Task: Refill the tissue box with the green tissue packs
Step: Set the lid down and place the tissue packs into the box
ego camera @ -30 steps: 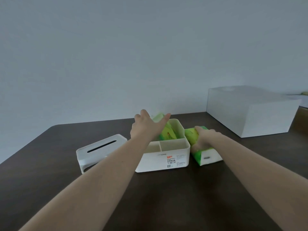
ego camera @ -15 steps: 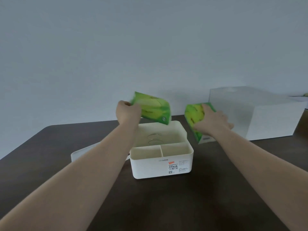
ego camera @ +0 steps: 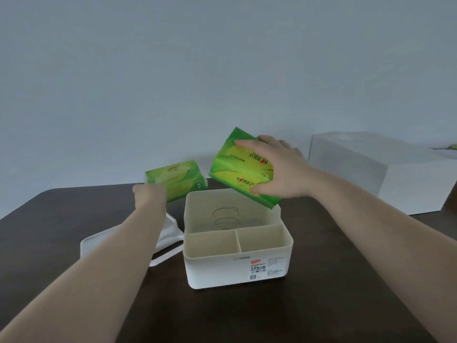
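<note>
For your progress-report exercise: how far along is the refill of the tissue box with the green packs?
Done: the lid is off, lying left of the open tissue box, whose big compartment shows only a bare spring.
In hand: the right hand tilts one green pack over that compartment; the left hand holds the second pack aside.
Left: seat the packs, refit the lid.

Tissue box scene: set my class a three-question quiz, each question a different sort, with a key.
1. True or false: the lid is on the tissue box.
2. Which hand holds a green pack over the box's big compartment? A) left hand B) right hand
3. What lies in the bottom of the big compartment?

Key: 1. False, it lies on the table to the left. 2. B; its pack is tilted. 3. A wire spring.
</note>
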Demonstrator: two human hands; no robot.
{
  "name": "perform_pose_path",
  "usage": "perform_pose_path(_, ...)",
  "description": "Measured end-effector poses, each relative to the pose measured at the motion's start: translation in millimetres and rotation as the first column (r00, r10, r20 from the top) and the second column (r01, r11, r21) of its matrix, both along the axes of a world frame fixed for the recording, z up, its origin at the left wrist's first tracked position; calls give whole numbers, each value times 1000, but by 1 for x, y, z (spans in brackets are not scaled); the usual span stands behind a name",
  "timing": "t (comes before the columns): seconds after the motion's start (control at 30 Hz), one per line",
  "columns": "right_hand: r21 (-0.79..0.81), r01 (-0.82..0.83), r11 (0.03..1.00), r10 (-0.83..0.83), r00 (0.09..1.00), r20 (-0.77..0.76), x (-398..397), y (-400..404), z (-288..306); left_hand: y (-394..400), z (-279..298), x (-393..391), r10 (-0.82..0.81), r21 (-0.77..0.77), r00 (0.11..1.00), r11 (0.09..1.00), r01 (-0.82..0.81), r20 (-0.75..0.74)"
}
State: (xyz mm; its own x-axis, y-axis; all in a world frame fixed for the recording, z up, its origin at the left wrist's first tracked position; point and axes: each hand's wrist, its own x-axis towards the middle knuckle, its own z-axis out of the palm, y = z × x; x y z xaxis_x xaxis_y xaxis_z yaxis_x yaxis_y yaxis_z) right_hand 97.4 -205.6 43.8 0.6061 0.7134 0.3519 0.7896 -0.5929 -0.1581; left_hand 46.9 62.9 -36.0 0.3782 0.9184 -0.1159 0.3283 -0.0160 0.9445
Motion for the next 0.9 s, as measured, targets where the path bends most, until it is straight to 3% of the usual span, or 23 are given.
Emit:
perform_pose_path(0.1,-154,-96,983,92,995,-33,-3,11,-1,4,-11,5,-105,4,985,994,107,-137)
perform_pose_path(0.43,-429,-241,871,217,971,-103,1,37,-8,14,-11,-4,-92,233,988,965,120,-126)
perform_pose_path(0.7,-381,-352,855,261,927,-270,-2,37,-17,-1,-3,-28,-146,285,973,939,194,-180)
perform_pose_path(0.9,-250,-255,934,210,958,-193,-13,21,-20,-12,4,-54,-164,347,959,907,240,-233)
